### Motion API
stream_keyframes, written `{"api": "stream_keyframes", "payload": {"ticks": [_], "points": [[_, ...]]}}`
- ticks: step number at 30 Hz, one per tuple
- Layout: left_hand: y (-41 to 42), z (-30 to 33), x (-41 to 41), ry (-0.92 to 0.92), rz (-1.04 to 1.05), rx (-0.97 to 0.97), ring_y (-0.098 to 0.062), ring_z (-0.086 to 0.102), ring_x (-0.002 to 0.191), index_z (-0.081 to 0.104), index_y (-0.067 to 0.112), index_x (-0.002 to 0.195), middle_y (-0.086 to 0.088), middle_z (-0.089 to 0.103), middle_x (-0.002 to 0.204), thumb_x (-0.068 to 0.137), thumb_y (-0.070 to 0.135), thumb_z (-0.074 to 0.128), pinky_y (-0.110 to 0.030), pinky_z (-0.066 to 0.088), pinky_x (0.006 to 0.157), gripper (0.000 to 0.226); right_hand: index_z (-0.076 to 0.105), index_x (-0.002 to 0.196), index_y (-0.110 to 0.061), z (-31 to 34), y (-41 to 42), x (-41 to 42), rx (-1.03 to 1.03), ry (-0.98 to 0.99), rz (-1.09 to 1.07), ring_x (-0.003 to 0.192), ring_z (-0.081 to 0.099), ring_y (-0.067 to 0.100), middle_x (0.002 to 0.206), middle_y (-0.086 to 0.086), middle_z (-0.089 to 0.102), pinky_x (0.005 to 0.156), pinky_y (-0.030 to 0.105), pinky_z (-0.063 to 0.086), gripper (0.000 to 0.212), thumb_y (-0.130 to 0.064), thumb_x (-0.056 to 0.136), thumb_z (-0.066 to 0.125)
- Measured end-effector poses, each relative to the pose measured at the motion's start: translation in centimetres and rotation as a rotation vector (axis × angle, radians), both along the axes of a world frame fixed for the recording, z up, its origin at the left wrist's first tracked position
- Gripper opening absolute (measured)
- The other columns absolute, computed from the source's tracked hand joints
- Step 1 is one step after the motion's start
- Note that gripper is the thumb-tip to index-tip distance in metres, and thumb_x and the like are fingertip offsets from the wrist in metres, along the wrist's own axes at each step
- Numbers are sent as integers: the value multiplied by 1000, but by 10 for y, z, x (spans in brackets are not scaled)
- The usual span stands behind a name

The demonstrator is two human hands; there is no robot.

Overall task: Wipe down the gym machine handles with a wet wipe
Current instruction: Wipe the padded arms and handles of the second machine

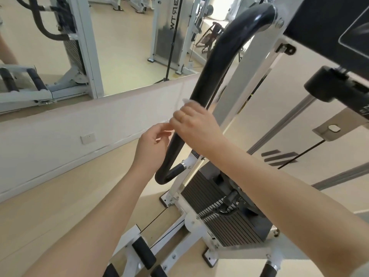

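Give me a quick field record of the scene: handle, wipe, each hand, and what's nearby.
handle: long black curved handle on white frame
wipe: white wet wipe, wrapped on handle mid-length
right hand: right hand grips wipe around handle
left hand: left hand beside handle, pinching the wipe's lower edge
nearby: weight stack below; wall mirror at left

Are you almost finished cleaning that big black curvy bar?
Hard to say what is already clean; no wet streaks show. Right now the right hand presses a white wet wipe around the middle of the long curved black padded handle, while the left hand pinches the wipe's lower edge. The short black foam grips below look untouched.
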State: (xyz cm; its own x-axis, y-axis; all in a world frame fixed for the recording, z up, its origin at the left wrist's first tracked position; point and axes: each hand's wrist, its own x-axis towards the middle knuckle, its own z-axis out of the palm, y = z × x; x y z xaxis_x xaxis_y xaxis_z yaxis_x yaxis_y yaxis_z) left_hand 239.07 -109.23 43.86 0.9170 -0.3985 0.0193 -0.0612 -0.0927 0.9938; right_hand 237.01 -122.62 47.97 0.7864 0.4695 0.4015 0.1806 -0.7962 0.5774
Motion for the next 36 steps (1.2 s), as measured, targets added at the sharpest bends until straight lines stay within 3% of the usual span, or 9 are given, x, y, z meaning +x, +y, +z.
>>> {"api": "stream_keyframes", "payload": {"ticks": [3, 6, 11, 15, 18, 23, 27, 31, 36], "points": [[4, -8, 0, 47, 23, 40, -15, 60, 97, 65, 23, 97, 4, 66, 98, 91, 5, 45, -29, 45, 91, 28, 68, 72, -11, -9, -1, -2, -73, 100, 101, 70, 64, 24, 68, 4, 65, 93, 39, 49, 11, 0, 73, 67], [8, -16, -1, 96, 31, 43, -16, 58, 104, 62, 29, 92, 6, 63, 101, 91, 3, 42, -35, 44, 96, 33, 67, 79, -12, 5, -4, -1, -156, -67, 65, 94, 59, 25, 95, 5, 69, 94, 38, 44, 14, -3, 82, 57], [5, -15, -1, 109, 32, 27, -17, 57, 104, 62, 29, 91, 5, 64, 101, 91, 4, 42, -33, 45, 94, 32, 59, 71, -13, 13, -1, -12, -153, -120, -89, 71, 55, 19, 72, 1, 60, 69, 29, 46, 25, -1, 85, 42], [2, -17, 0, 100, 39, 25, -16, 59, 100, 63, 25, 96, 5, 66, 99, 88, 4, 43, -32, 47, 91, 30, 64, 69, -11, -18, 5, -14, -210, 53, -73, 75, 60, 23, 67, 3, 63, 83, 35, 51, 32, 1, 86, 39], [1, -23, -1, 110, 38, 30, -16, 61, 99, 62, 29, 94, 7, 66, 104, 88, 3, 42, -34, 48, 90, 33, 65, 69, -13, -19, 4, -7, -273, 17, -86, 82, 62, 23, 67, 1, 65, 98, 38, 44, 32, -1, 87, 41], [0, -32, 1, 123, 51, 31, -19, 59, 103, 61, 31, 88, 6, 64, 107, 91, 2, 39, -33, 46, 90, 37, 58, 60, -12, 27, 13, 10, -192, -164, -257, 74, 59, 23, 52, -1, 52, 90, 34, 30, 17, -1, 73, 62], [-1, -37, 5, 146, 38, 33, -17, 59, 101, 62, 28, 92, 7, 65, 103, 90, 1, 42, -34, 46, 92, 34, 58, 51, -16, -3, 29, 6, -205, 54, -343, 61, 56, 19, 44, -3, 52, 85, 31, 41, 30, 0, 72, 42], [3, -44, 5, 176, 34, 70, -13, 57, 81, 62, 24, 97, 0, 65, 92, 89, 4, 43, -31, 47, 81, 29, 58, 44, -21, -26, 40, 3, -203, 360, -304, 61, 57, 17, 39, -7, 51, 82, 29, 42, 20, -15, 58, 72], [11, -55, 12, 190, 51, 53, -16, 60, 103, 62, 31, 92, 11, 65, 104, 87, 0, 43, -36, 45, 96, 36, 49, 49, -17, -23, 31, 3, -141, 177, -345, 72, 58, 19, 42, -6, 36, 81, 31, 29, 29, 5, 63, 39]]}}
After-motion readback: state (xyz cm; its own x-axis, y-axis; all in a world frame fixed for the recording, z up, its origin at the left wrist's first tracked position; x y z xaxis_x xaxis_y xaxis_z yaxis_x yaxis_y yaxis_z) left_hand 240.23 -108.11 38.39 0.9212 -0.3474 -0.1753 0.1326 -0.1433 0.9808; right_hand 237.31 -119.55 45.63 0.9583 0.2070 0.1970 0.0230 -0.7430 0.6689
